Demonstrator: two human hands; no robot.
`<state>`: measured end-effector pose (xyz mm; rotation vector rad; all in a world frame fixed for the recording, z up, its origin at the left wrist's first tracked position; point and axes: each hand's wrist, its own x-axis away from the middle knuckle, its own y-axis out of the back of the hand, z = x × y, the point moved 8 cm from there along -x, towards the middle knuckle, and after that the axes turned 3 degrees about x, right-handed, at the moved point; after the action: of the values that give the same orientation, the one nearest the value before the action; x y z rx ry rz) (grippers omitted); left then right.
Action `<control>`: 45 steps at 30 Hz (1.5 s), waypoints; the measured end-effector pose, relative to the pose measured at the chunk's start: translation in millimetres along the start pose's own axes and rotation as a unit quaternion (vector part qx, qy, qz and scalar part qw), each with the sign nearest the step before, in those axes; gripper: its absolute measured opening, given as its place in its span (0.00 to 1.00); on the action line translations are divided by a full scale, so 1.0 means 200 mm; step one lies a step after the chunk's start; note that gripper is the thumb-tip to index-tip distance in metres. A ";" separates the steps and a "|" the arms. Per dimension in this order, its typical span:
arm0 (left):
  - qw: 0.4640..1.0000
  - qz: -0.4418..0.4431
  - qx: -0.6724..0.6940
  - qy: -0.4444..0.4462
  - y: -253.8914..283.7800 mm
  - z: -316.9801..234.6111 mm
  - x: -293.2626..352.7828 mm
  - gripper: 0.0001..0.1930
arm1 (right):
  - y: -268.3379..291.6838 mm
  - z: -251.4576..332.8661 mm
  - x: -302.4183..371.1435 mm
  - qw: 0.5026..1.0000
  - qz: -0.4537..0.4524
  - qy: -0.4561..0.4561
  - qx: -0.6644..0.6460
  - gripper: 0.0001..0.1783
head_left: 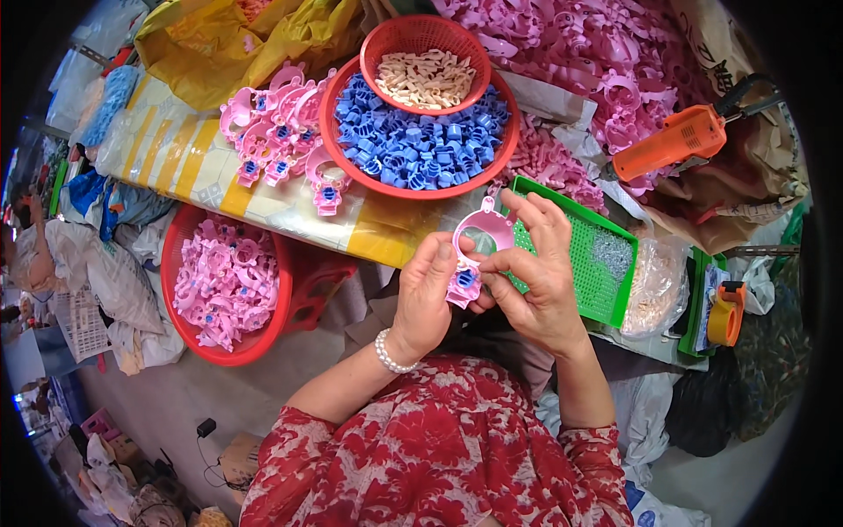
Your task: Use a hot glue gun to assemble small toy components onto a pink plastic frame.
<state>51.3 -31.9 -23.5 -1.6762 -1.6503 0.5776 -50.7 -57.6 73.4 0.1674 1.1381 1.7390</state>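
A red basket is standing left of the large red basket and nearer the person, and is holding a heap of pink parts. A yellow bag is lying left of the large basket, toward the far side. Pink pieces with blue inserts are lying in a cluster just left of it.

The large red basket itself is holding blue pieces, and a smaller red basket of cream-coloured pieces is resting over its far part.

On the near side of the large basket, the left hand is closing its thumb and fingers on the left edge of a pink ring-shaped piece with a blue insert. The right hand is touching this piece's lower right side, its thumb and index fingertips nearly together and its other fingers lifting loosely; whether they are pinching anything, I cannot tell.

Right of the large basket, a green tray is holding small clear bits; farther right, an orange tool is lying.
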 end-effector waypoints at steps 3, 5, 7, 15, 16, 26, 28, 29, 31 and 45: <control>0.997 -0.007 -0.058 -0.041 0.00 -0.03 0.01 0.16 | -0.01 0.00 0.01 1.000 0.002 0.000 0.003 0.10; 0.993 -0.013 -0.092 -0.074 -0.01 -0.05 0.01 0.15 | -0.02 -0.01 0.01 1.000 0.003 -0.007 -0.002 0.09; 0.992 -0.014 -0.102 -0.076 0.00 -0.04 0.02 0.15 | -0.02 -0.02 0.02 1.000 0.001 -0.011 -0.001 0.09; 0.991 -0.028 -0.117 -0.052 0.02 -0.02 0.02 0.14 | -0.05 -0.03 0.04 1.000 -0.012 -0.007 0.020 0.09; 0.991 -0.032 -0.122 -0.048 0.02 -0.02 0.02 0.14 | -0.06 -0.03 0.04 1.000 -0.005 -0.004 0.022 0.08; 0.988 -0.039 -0.147 -0.027 0.02 -0.02 0.02 0.16 | -0.10 -0.10 0.07 0.993 0.012 -0.063 -0.102 0.08; 0.988 -0.038 -0.148 -0.021 0.02 -0.01 0.02 0.16 | -0.09 -0.09 0.07 0.994 0.017 -0.059 -0.088 0.07; 0.988 -0.037 -0.149 -0.016 0.02 -0.01 0.02 0.16 | -0.09 -0.09 0.07 0.996 0.021 -0.054 -0.073 0.07; 0.989 -0.033 -0.144 -0.030 0.00 -0.01 0.02 0.15 | -0.08 -0.10 0.09 0.995 0.003 -0.067 -0.077 0.08; 0.985 -0.020 -0.137 -0.098 -0.02 -0.03 0.01 0.14 | -0.05 -0.11 0.12 0.991 -0.074 -0.082 -0.069 0.10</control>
<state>52.7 -31.6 -16.3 -1.8223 -1.9752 0.5281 -67.7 -51.3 45.0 0.1344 0.8855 1.6333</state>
